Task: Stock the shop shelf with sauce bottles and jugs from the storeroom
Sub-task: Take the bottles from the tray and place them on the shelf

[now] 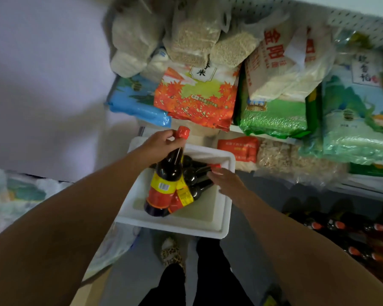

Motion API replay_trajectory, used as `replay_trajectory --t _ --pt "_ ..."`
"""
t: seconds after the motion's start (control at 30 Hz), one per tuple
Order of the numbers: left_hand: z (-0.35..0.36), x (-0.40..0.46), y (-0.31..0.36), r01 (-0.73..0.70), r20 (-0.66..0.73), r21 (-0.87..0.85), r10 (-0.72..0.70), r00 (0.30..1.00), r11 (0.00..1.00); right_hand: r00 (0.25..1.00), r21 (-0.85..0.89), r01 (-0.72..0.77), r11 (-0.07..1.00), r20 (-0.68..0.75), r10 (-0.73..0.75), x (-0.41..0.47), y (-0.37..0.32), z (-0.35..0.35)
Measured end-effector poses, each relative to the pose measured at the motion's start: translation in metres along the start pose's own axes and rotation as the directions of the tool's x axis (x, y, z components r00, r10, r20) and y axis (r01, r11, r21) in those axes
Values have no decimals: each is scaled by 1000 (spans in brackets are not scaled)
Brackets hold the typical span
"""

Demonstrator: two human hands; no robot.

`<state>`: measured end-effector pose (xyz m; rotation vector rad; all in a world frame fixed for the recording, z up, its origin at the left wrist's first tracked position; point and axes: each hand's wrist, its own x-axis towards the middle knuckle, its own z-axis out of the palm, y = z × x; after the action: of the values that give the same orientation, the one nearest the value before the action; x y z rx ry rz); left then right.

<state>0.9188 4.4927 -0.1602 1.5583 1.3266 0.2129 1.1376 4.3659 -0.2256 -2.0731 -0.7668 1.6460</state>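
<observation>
Upright, cap up, the sauce bottle (166, 180) hangs pinched by the left hand (158, 143); right hand (227, 182) spread.

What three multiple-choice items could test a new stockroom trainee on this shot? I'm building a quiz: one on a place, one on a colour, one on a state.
1. Where do the other sauce bottles lie?
A. In the white foam box
B. On the rice bags
C. On the floor

2. What colour is the held bottle's cap?
A. Green
B. Red
C. White

3. How is the left hand?
A. Flat on the box rim
B. Hanging idle
C. Gripping the bottle's neck

Key:
1 A: the other sauce bottles lie inside the white foam box.
2 B: the cap is red.
3 C: the left hand grips the held bottle by its neck.
</observation>
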Motion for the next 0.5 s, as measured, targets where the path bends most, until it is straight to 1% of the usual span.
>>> replay_trajectory --t 0.07,0.13,0.17,0.27,0.37,0.43,0.5 --pt "-8 -13 22 -53 -43 -85 50 998 995 977 117 56 991 200 -79 -29 -20 13" --pt "-20 -27 52 -111 -70 -120 103 992 987 937 150 101 983 318 -145 -53 -37 20" --pt "-28 -33 67 -140 -80 -145 130 988 979 919 173 149 974 340 -201 -63 -46 20" --pt "-52 -51 117 -218 -107 -226 198 974 950 888 354 174 919 347 -302 -94 -70 -1" --pt "-74 -77 174 -352 -97 -267 338 936 897 847 371 298 879 322 -424 -120 -97 -26" --pt "-84 -96 211 -417 -73 -287 415 907 862 839 411 328 850 286 -463 -140 -121 -34" --pt "-91 -110 243 -475 -82 -321 476 876 819 824 450 386 805 224 -520 -167 -146 -38"
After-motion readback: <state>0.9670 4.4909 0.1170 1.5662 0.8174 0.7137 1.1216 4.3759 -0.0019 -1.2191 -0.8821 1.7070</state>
